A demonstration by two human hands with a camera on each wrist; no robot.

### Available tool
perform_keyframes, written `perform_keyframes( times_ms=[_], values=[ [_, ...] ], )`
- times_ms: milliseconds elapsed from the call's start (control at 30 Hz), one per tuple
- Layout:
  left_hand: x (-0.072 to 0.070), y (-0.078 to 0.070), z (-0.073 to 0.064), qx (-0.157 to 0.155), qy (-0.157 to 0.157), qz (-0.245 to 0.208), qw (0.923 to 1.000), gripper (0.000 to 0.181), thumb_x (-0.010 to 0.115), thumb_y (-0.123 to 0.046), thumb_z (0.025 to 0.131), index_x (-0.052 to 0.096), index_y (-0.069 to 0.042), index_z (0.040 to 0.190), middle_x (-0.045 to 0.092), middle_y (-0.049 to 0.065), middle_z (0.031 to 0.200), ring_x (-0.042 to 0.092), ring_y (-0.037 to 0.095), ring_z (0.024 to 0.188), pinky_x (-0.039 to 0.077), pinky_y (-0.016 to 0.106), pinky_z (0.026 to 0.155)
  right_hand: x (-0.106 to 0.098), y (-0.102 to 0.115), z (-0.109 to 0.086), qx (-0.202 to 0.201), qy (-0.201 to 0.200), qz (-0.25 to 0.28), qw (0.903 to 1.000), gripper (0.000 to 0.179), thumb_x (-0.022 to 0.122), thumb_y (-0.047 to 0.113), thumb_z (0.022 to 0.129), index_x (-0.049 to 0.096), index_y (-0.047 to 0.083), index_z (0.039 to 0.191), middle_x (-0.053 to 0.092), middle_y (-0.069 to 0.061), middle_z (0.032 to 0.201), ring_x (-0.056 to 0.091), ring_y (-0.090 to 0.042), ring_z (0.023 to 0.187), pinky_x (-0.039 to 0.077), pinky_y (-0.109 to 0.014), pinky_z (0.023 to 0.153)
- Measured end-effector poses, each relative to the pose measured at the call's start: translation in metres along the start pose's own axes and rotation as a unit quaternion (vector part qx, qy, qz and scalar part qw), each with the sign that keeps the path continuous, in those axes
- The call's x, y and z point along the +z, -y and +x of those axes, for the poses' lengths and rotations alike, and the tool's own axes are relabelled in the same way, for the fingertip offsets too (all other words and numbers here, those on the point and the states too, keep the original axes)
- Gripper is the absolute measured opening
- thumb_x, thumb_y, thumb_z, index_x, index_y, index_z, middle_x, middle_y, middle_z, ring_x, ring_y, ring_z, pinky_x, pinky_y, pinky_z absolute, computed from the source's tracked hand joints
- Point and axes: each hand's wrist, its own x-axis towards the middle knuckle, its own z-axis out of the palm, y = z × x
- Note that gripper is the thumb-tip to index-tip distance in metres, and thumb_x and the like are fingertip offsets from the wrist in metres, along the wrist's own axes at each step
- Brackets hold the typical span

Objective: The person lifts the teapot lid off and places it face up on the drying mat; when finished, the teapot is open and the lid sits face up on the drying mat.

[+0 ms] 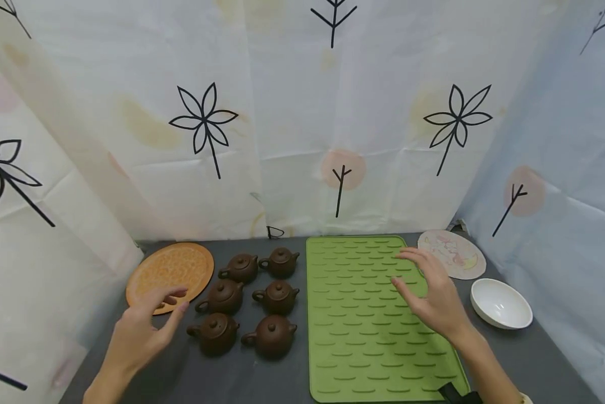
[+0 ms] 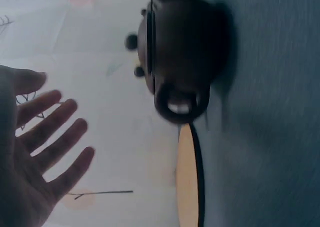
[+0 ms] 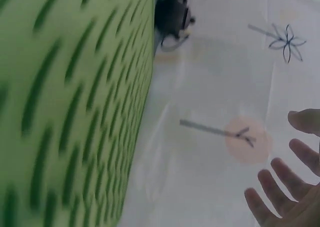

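Note:
My left hand (image 1: 141,328) hovers left of the teapots with its fingers spread and holds nothing. Several small brown clay teapots stand in two columns; a front-left teapot (image 1: 215,334) is nearest to that hand, and a front-right teapot (image 1: 272,335) sits beside it. In the left wrist view, a teapot (image 2: 182,47) shows its ring handle, with a gap between it and the fingers. Over the right part of a green ridged mat (image 1: 353,314) hangs my right hand (image 1: 436,297), thumb and fingers apart, nothing in it.
A round orange-brown board (image 1: 176,266) lies behind the left hand. Right of the mat are an oval pale mat with a printed picture (image 1: 454,255) and a white bowl (image 1: 502,304). Patterned cloth (image 1: 292,129) walls the grey table at the back and sides.

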Motion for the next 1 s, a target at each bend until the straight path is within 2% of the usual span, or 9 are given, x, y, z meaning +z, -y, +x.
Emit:
perform_keyframes(
  times_ms=[33,133,300,400,533,633,733,833,1000],
  values=[
    [0.003,-0.004,-0.003,-0.010,0.010,-0.013,0.9998,0.035,0.089,-0.005,0.086,0.079,-0.020,0.116,0.081,-0.006,0.105,0.065,-0.010,0.090,0.052,0.007,0.077,0.007,0.005,0.000,0.010,0.006,0.019,0.9998,0.055,0.087,-0.004,0.084,0.070,0.005,0.135,0.070,-0.013,0.136,0.065,-0.022,0.124,0.044,-0.012,0.112],
    [0.013,-0.015,-0.011,-0.024,0.029,-0.055,0.9978,0.032,0.088,-0.001,0.087,0.079,-0.023,0.109,0.080,-0.008,0.100,0.067,-0.009,0.083,0.055,0.009,0.073,0.028,0.017,0.000,0.034,0.023,0.072,0.9965,0.049,0.086,-0.007,0.085,0.072,0.007,0.130,0.073,-0.007,0.126,0.068,-0.007,0.112,0.061,-0.022,0.092],
    [0.029,-0.034,-0.023,-0.049,0.042,-0.101,0.9928,0.028,0.087,0.000,0.088,0.079,-0.021,0.104,0.078,-0.010,0.093,0.066,-0.006,0.073,0.055,0.017,0.060,0.061,0.038,0.001,0.081,0.071,0.180,0.9778,0.033,0.081,-0.001,0.094,0.072,0.011,0.124,0.075,-0.008,0.117,0.073,-0.009,0.103,0.067,-0.036,0.082],
    [0.039,-0.045,-0.030,-0.082,0.055,-0.119,0.9879,0.025,0.088,-0.002,0.088,0.079,-0.021,0.101,0.076,-0.012,0.090,0.062,-0.007,0.067,0.054,0.022,0.055,0.077,0.052,0.001,0.120,0.110,0.247,0.9551,0.023,0.079,0.004,0.099,0.073,0.012,0.120,0.075,-0.012,0.115,0.074,-0.012,0.099,0.067,-0.035,0.080],
    [0.053,-0.056,-0.037,-0.133,0.080,-0.152,0.9761,0.021,0.088,-0.004,0.089,0.079,-0.019,0.101,0.076,-0.008,0.096,0.061,-0.004,0.059,0.053,0.024,0.052,0.097,0.072,0.001,0.175,0.167,0.320,0.9160,0.015,0.078,0.012,0.101,0.075,0.010,0.115,0.076,-0.015,0.112,0.074,-0.013,0.093,0.066,-0.034,0.077],
    [0.060,-0.062,-0.039,-0.186,0.108,-0.178,0.9602,0.019,0.086,-0.003,0.091,0.080,-0.016,0.103,0.077,-0.001,0.103,0.064,0.001,0.055,0.054,0.026,0.050,0.114,0.085,0.002,0.194,0.209,0.358,0.8893,0.017,0.078,0.015,0.101,0.074,0.005,0.115,0.076,-0.017,0.111,0.076,-0.020,0.089,0.067,-0.037,0.074],
    [0.066,-0.066,-0.040,-0.240,0.129,-0.200,0.9411,0.017,0.082,-0.001,0.093,0.081,-0.013,0.106,0.077,0.005,0.109,0.067,0.006,0.053,0.056,0.026,0.049,0.133,0.096,0.001,0.196,0.251,0.378,0.8692,0.023,0.079,0.017,0.101,0.074,0.000,0.117,0.076,-0.021,0.113,0.078,-0.027,0.084,0.067,-0.040,0.071],
    [0.072,-0.071,-0.039,-0.270,0.133,-0.215,0.9292,0.016,0.080,0.001,0.095,0.081,-0.009,0.108,0.076,0.008,0.109,0.069,0.008,0.051,0.058,0.027,0.049,0.149,0.105,-0.001,0.201,0.280,0.379,0.8589,0.027,0.080,0.020,0.100,0.075,0.001,0.119,0.076,-0.020,0.115,0.076,-0.020,0.075,0.066,-0.036,0.067],
    [0.081,-0.076,-0.040,-0.280,0.142,-0.232,0.9208,0.015,0.079,0.003,0.095,0.081,-0.008,0.106,0.076,0.010,0.104,0.070,0.009,0.049,0.059,0.028,0.049,0.166,0.111,-0.004,0.195,0.293,0.367,0.8612,0.023,0.082,0.019,0.099,0.078,0.004,0.116,0.071,-0.020,0.109,0.063,-0.002,0.059,0.060,-0.027,0.053]
  ],
)
